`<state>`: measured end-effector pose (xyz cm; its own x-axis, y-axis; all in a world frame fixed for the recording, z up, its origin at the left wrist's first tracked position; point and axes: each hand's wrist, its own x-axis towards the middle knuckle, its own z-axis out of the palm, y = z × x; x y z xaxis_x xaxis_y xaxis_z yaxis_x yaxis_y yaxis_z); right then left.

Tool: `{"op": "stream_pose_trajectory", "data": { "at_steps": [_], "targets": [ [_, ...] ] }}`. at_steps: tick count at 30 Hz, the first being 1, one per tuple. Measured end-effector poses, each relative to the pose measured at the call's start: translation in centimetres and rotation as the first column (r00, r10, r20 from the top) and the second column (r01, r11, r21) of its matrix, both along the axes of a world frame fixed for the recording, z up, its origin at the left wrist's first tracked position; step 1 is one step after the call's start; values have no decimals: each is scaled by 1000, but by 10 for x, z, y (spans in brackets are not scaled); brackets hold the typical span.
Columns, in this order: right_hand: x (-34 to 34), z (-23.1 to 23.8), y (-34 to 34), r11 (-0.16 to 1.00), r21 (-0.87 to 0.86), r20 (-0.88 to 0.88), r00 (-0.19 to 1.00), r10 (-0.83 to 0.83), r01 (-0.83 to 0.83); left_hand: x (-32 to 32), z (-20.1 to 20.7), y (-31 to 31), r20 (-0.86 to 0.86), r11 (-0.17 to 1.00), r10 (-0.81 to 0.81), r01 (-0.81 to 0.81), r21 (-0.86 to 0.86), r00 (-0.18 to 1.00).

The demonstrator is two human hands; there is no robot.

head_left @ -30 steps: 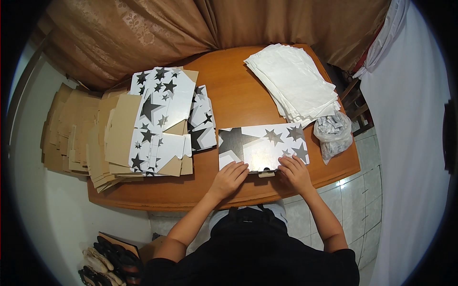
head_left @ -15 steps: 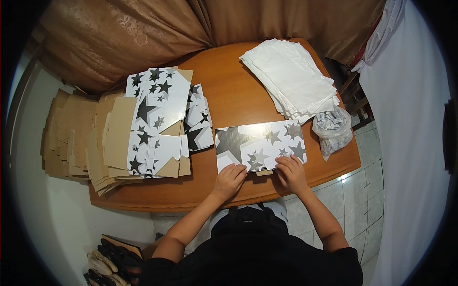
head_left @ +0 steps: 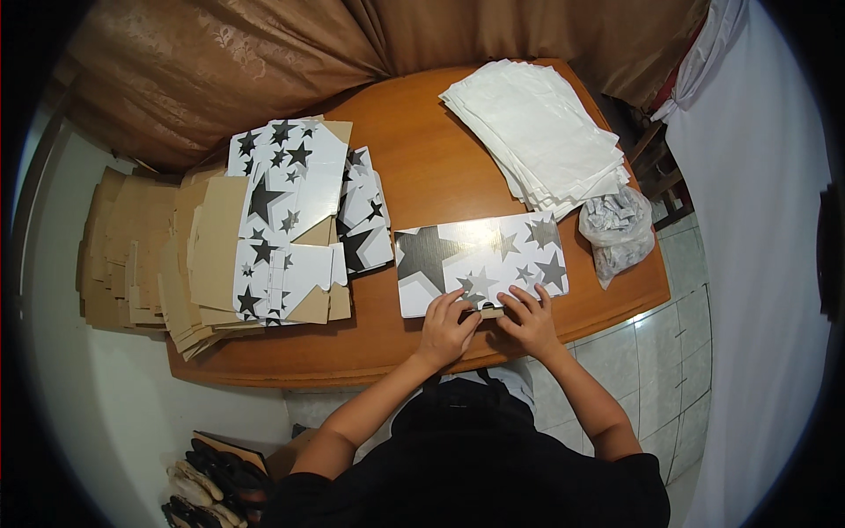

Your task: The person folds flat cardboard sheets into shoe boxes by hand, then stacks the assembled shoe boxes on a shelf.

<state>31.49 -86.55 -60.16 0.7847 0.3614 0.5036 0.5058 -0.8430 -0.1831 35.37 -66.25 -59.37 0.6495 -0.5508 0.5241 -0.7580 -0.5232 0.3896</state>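
A flat cardboard box (head_left: 480, 251), white with black and grey stars, lies closed on the table in front of me. At the middle of its near edge a small brown tab (head_left: 491, 312) sticks out. My left hand (head_left: 447, 333) grips this edge just left of the tab, fingers bent over the lid and thumb at the tab. To the right of the tab, my right hand (head_left: 530, 326) rests its fingers on the lid, its thumb against the near edge. The thumb tips are partly hard to make out.
Left on the wooden table (head_left: 422, 167) are stacked flat box blanks (head_left: 295, 189), star-printed and brown (head_left: 132, 238). A pile of white sheets (head_left: 541, 132) lies at the far right, with a clear bag of small packets (head_left: 616, 233) nearer. Shoes (head_left: 216, 475) sit on the floor lower left.
Both hands have moved closer together toward the tab; the left hand slid right along the near edge. The view has shifted slightly, and the box stays in about the same place.
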Motion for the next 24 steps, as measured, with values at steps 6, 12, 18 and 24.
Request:
{"op": "stream_pose_trajectory", "data": {
  "at_steps": [6, 12, 18, 24],
  "targets": [
    [1, -1, 0, 998, -40, 136, 990, 46, -41, 1, -4, -4, 20, 997, 54, -53, -48, 998],
    [0, -4, 0, 999, -41, 158, 987, -3, 9, 2, -9, -4, 40, 998, 58, -57, -40, 997],
    [0, -4, -1, 999, -48, 141, 990, -16, 23, 4, -22, 4, 187, 1000, 23, -24, 4, 982],
    [1, -1, 3, 1000, -4, 130, 991, -19, 20, 4, -26, 5, 257, 999, 31, -34, 9, 966]
  ]
}}
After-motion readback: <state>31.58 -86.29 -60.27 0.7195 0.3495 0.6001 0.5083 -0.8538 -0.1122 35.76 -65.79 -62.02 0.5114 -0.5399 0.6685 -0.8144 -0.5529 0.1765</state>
